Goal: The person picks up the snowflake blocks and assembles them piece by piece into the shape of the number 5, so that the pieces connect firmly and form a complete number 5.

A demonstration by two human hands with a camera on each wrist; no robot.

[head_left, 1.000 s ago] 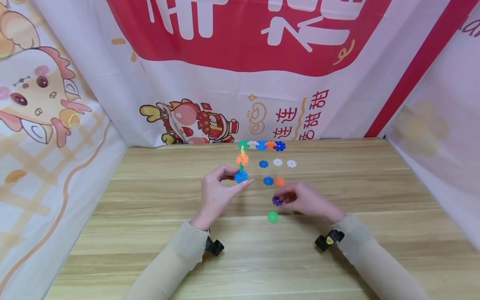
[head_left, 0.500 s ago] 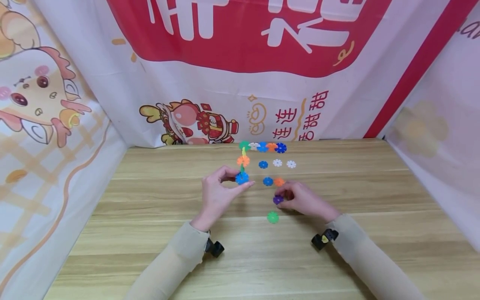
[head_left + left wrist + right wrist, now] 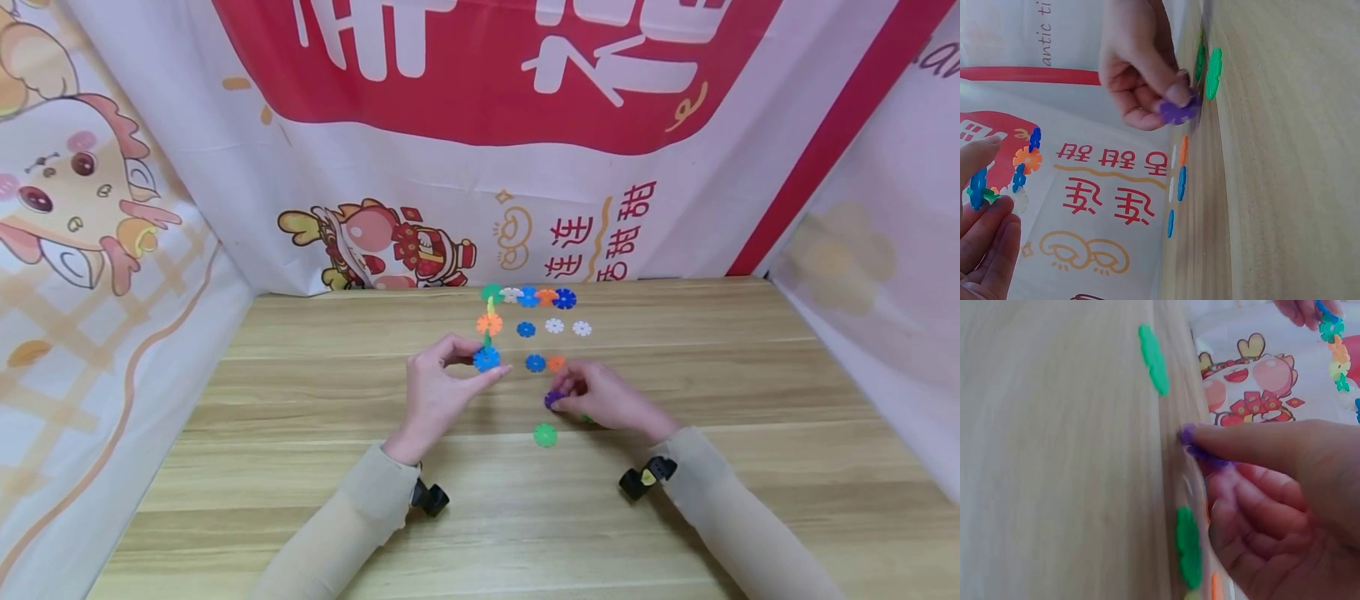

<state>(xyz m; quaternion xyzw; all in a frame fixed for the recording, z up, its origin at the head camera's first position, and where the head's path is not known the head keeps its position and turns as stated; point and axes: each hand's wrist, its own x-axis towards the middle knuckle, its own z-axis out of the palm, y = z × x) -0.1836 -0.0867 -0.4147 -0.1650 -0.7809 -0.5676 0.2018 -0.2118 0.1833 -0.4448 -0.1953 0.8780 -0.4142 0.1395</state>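
My left hand pinches a blue snowflake disc, the near end of an L-shaped chain of interlocked discs. From it the chain runs through an orange disc to a green corner disc, then right to a dark blue disc. Between thumb and fingers, my right hand holds a purple snowflake disc, just above the table in the left wrist view. A light green disc lies in front of that hand. Another green disc lies partly hidden beneath it.
On the wooden table lie loose discs: two blue, one at the back, two white, one at the far right, and an orange disc beside my right fingers. A printed cloth hangs at the table's back edge.
The held chain has shifted slightly right and nearer. My right hand stays about the same place with the purple disc, dipping a little, and a green disc now shows beneath its palm.
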